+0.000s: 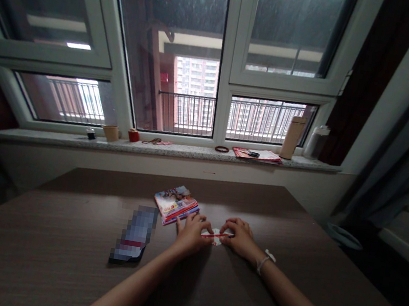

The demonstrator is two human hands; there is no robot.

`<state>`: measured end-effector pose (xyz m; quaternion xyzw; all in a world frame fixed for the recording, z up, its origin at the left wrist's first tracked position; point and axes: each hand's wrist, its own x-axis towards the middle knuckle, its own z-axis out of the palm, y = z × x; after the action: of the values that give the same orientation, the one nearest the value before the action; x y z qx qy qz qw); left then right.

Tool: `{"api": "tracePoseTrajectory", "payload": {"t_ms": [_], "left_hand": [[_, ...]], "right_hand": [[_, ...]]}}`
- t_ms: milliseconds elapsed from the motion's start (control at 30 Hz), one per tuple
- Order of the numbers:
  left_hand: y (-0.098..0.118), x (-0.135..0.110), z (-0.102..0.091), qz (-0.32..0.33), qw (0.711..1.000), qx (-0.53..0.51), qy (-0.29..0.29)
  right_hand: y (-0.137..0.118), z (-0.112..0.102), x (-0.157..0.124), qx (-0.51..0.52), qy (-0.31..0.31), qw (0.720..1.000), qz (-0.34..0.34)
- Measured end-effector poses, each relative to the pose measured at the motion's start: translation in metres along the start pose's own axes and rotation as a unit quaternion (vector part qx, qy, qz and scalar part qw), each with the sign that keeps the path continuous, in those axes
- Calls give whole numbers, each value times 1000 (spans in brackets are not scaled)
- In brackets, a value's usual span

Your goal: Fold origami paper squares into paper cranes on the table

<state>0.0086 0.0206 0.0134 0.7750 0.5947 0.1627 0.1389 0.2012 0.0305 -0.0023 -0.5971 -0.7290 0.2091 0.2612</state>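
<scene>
Two forearms [139, 283] lead to left hand [194, 231] and right hand [238, 236], both half-curled, pinching one paper piece [216, 240] toward five o'clock; from it, one phone [136, 233] lies at nine, one printed stack [176, 204] at ten.

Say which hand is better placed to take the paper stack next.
Likely the left hand: it is beside the colourful paper stack; the right hand is farther off, across the small pale piece. Both hands hold that piece, so the left may need to let go.
</scene>
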Motion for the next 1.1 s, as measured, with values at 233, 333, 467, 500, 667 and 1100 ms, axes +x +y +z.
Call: {"api": "tracePoseTrajectory", "payload": {"t_ms": [233, 333, 467, 500, 667, 1100], "left_hand": [[-5, 0, -8, 7, 997, 7, -79], [-7, 0, -11, 12, 996, 6, -93], [-10, 0, -13, 12, 995, 10, -100], [-10, 0, -14, 12, 995, 12, -101], [-13, -4, -10, 15, 996, 18, -87], [-5, -21, 0, 69, 996, 40, 39]], "right_hand": [[2, -1, 3, 17, -11, 1000, 16], [4, -1, 4, 14, -17, 1000, 18], [7, -1, 4, 6, -21, 1000, 9], [7, -2, 4, 4, -22, 1000, 6], [8, -1, 3, -2, -18, 1000, -15], [6, -4, -14, -15, 49, 993, -102]]}}
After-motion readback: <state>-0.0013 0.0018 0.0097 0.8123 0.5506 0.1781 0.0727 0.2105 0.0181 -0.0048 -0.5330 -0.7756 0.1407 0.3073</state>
